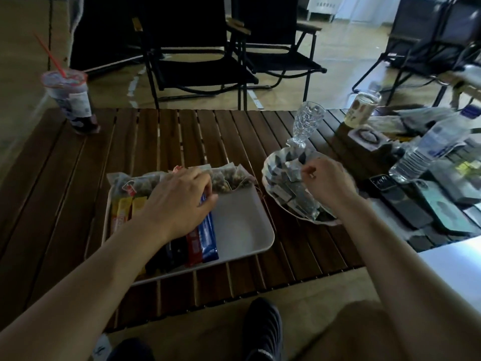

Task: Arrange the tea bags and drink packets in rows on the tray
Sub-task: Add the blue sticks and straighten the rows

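Several tea bags lie in a row along the far edge of the tray; they are see-through pouches of dried leaves with strings and small tags. Nearer to me the drink packets lie side by side as long sticks running front to back. The yellow packets are at the left, then come the dark packets, partly under my forearm, then a red packet and a blue packet at the right end. The dark ones are dim, so I cannot tell how many there are. The tray is white with rounded corners.

It sits on a tabletop of dark wooden slats. Just to the right of the tray is a patterned dish heaped with grey sachets. Beyond the dish stands a cut-glass goblet, and a plastic cup with a red straw stands at the far left corner. To the right lie a water bottle and some phones. Black folding chairs stand on a pale floor behind the tabletop, and the room is dim.

My left hand is over the middle of the tray, its fingers curled round the top end of the blue packet, just in front of the tea bags. My right hand is over the dish, with thumb and fingertips pinching a grey sachet on the heap.
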The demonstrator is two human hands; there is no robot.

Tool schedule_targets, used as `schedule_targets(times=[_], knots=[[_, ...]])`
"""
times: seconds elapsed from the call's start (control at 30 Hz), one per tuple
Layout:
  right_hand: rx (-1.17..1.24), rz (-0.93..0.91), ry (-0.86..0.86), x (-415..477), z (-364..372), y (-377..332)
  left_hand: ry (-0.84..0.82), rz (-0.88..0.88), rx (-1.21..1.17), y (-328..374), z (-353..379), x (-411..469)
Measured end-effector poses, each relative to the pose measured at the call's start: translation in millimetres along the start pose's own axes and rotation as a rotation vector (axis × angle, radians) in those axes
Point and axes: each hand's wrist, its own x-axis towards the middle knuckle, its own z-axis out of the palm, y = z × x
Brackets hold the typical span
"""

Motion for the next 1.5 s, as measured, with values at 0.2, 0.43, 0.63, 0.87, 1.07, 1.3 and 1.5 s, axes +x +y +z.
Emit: schedule_targets(times=[0.2,0.43,0.63,0.87,1.07,1.3,1.5], knots=[[0.043,0.248,0.057,5,12,53,-0.037,0.044,0.001,9,13,11],[0.092,0.365,0.014,16,22,56,-0.056,0.063,0.008,10,22,17],[0.086,0.362,-0.042,18,18,48,-0.045,0.074,0.007,11,23,17],[0.396,0.298,-0.073,4,-10,-7,-0.017,0.031,-0.017,1,12,12],[1.027,0.255,-0.53,-14,-5,-71,0.027,-0.064,-0.005,-25,-14,-4],[1.021,0.068,-0.799,-45,11,-148,0.078,-0.18,-0.027,-75,-39,-42],[0.887,-0.028,-0.884,-72,32,-201,0.077,-0.248,-0.039,-104,-50,-68]])
